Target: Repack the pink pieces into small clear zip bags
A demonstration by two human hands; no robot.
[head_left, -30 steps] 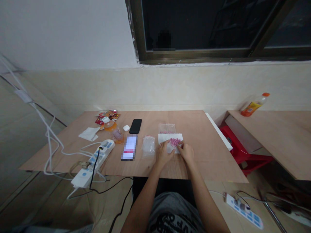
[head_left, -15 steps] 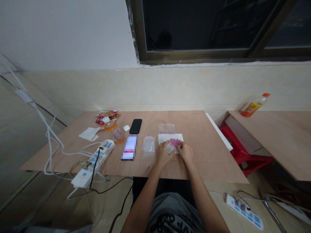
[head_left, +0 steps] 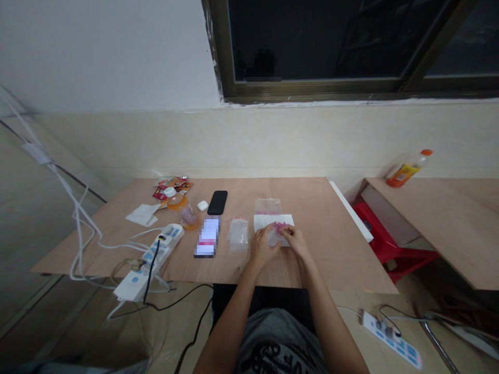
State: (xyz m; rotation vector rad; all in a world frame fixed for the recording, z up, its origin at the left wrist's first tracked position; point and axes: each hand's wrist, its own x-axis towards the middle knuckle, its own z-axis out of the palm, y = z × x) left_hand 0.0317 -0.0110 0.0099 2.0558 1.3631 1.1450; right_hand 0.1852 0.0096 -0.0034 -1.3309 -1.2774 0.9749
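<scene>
Head view: a loose cluster of small, round, pink beads (head_left: 277, 227) lies on a flat, white, rectangular sheet (head_left: 262, 220), between the two hands and just beyond them. The bare left hand (head_left: 265, 245) rests on the sheet's near left part, its fingers just beside the cluster's left side. The bare right hand (head_left: 295, 240) is the nearer, its fingertips over the cluster's near right side; the beads therefore lie forward and left of it. The cluster shows no clear long axis; the sheet appears broader from side to side. The hands are close but apart; whether either pinches anything cannot be told. A clear, flat plastic bag (head_left: 267, 205) lies just past the sheet's far edge.
</scene>
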